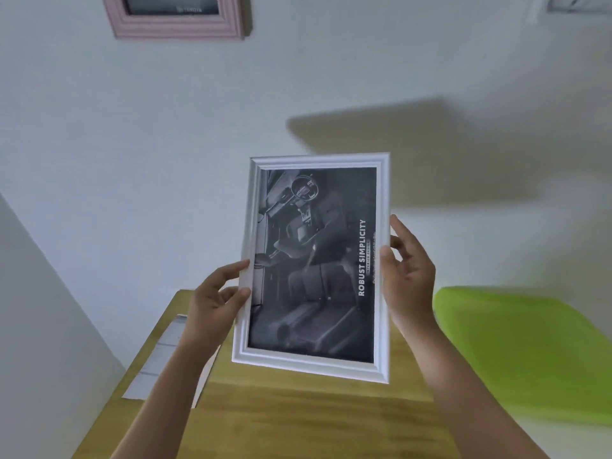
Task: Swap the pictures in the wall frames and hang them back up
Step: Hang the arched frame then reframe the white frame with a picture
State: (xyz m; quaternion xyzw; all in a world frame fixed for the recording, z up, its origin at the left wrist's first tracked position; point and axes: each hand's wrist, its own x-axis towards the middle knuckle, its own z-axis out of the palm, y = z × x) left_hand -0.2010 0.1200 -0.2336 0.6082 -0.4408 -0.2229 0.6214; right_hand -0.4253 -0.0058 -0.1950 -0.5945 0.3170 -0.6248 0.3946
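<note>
I hold a white picture frame [384,293] upright in front of me, above the wooden table. It carries a dark black-and-white picture [314,260] of a car interior, turned sideways, with the words "ROBUST SIMPLICITY". My left hand [215,299] grips the frame's left edge and my right hand [410,270] grips its right edge. A pink frame [178,28] hangs on the white wall at the top left, cut off by the view's edge, with a dark picture in it.
A wooden table [298,415] lies below the frame. A loose printed sheet [159,359] rests on its left side, partly under my left forearm. A bright green surface [530,352] sits to the right. Part of a white object [576,5] shows on the wall, top right.
</note>
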